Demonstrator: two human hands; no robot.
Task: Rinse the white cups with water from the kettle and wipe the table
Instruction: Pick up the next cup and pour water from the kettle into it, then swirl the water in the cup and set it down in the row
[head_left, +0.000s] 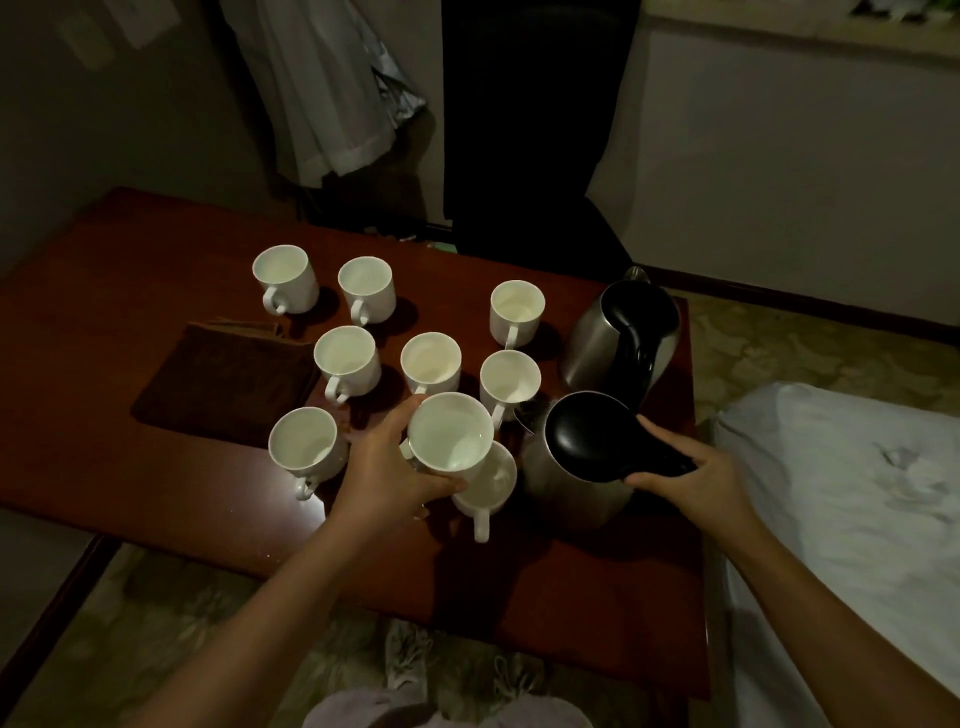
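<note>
Both forearms are bare from elbow to wrist, with no sleeve reaching into view. The left hand (387, 467) and the right hand (698, 475) wear no gloves, and no rings, watch or bracelet can be made out in the dim light. At the bottom edge, between the arms, a pale lilac garment (447, 709) of soft-looking cloth covers the person's lap or knees; its cut cannot be told.

Dim room, pale wall (779, 156), dark office chair (535, 130) behind a reddish-brown wooden table (104, 415), pale garment (322, 88) hanging at left, patterned floor (810, 343), white bedding (857, 493) at right
</note>
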